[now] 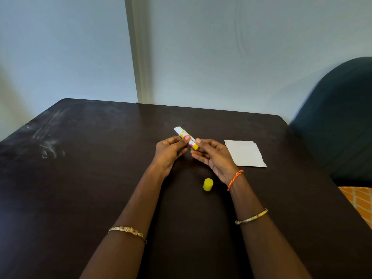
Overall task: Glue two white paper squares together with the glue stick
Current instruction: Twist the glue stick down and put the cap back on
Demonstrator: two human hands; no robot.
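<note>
Two bare forearms reach in from the near edge of a dark table [80,178], each with a gold bangle; the right wrist also wears an orange braided band.

Nearest on the table, just inside the right wrist, a small yellow cap [208,184] stands on its own, off the glue stick.

Beyond it, over the middle of the table, both hands hold the glue stick [186,138] in the air between them. The stick tilts, its white open end pointing away and to the left, its yellow base toward the right hand. The left hand [170,151] has its fingers [186,137] closed on the middle of the barrel. The right hand [211,156] pinches the yellow base with thumb and fingertips, the other fingers loosely curled. This looks like twisting the base to raise the glue, though that is a judgement.

Farther right, near the table's right edge, two white paper squares [244,154] lie flat, one on the other and slightly askew, apart from both hands.

The stick should be light and rigid, easy to grip round the barrel. The paper is thin and floppy, likely to slide on the smooth top; best pinned flat with one hand, or lifted by a corner.
</note>
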